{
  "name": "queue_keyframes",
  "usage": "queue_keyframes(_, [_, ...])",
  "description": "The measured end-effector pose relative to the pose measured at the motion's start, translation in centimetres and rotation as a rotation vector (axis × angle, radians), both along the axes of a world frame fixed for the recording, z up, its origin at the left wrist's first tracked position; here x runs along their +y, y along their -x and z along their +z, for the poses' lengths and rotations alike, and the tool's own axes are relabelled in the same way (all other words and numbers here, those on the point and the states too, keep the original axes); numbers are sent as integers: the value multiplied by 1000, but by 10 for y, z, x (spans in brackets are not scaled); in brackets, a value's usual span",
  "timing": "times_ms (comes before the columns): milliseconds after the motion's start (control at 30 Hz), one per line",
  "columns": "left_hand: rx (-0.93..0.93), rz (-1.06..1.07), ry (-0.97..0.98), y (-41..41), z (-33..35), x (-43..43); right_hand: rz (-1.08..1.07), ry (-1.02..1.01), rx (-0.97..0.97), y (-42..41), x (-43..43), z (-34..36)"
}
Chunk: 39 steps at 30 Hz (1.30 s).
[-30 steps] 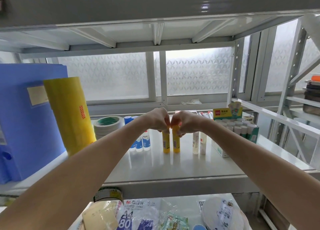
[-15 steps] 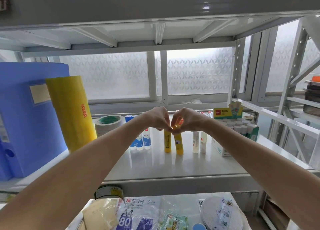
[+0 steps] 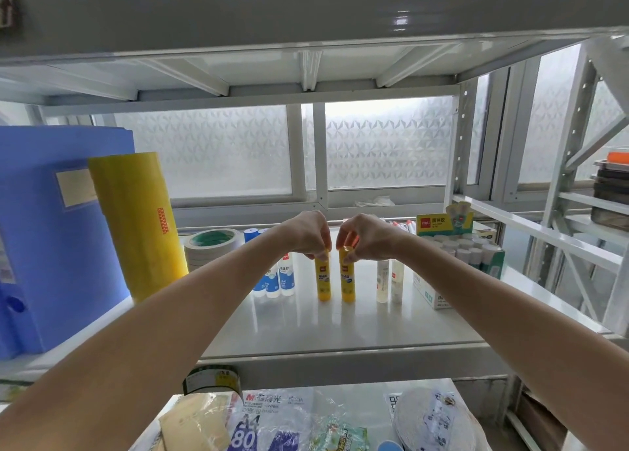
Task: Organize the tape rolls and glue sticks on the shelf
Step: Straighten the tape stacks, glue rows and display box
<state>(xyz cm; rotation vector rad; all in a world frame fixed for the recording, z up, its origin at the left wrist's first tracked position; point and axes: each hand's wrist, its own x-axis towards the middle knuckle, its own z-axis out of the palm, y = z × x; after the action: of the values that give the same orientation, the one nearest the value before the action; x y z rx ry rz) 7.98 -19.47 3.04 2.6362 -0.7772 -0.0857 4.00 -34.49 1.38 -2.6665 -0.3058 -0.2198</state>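
Note:
Two yellow glue sticks stand upright side by side on the white shelf [image 3: 306, 328]. My left hand [image 3: 308, 234] pinches the cap of the left yellow glue stick [image 3: 322, 280]. My right hand [image 3: 366, 236] pinches the cap of the right yellow glue stick [image 3: 348, 282]. Blue-and-white glue sticks [image 3: 277, 280] stand to their left, two clear glue sticks [image 3: 388, 280] to their right. A stack of white tape rolls [image 3: 211, 246] lies further left, beside a tall yellow tape roll [image 3: 136, 219].
A blue file box [image 3: 44, 239] fills the shelf's left end. An open box of white-capped glue sticks [image 3: 466, 256] sits at the right. Below the shelf lie paper packs and bags [image 3: 258, 423]. A metal upright [image 3: 558, 185] stands at the right.
The right yellow glue stick was tilted half a second ago and now stands upright, a small gap from the left one. Both hands stay on the caps.

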Motion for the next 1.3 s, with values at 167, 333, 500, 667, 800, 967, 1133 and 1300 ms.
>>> queue_keyframes(167, [-42, 16, -12, 0, 1, 1, -20, -62, -56, -13, 11, -8])
queue_keyframes(333, [-45, 42, -12, -4, 1, 6, -8, -89, -79, -19, 21, -11])
queue_keyframes(500, [-24, 43, -7, -7, -1, 9, 23, -86, -68, -20, 21, -13])
queue_keyframes(667, [-40, 35, -59, -6, 0, 9, 33, -89, -60, -18, 21, -13])
queue_keyframes(800, [-124, 33, -44, -1, 6, 8, 53, -86, -40, -9, 15, -4])
queue_keyframes(967, [-262, -33, 36, 13, 22, -13, 8, -2, -22, 14, -20, 20])
queue_keyframes(1133, [-203, -131, -57, 30, 12, -54, -136, 140, 108, 34, -60, 21])
queue_keyframes(1300, [-228, -152, -173, 38, -14, -87, -164, 200, 91, 42, -70, 1])
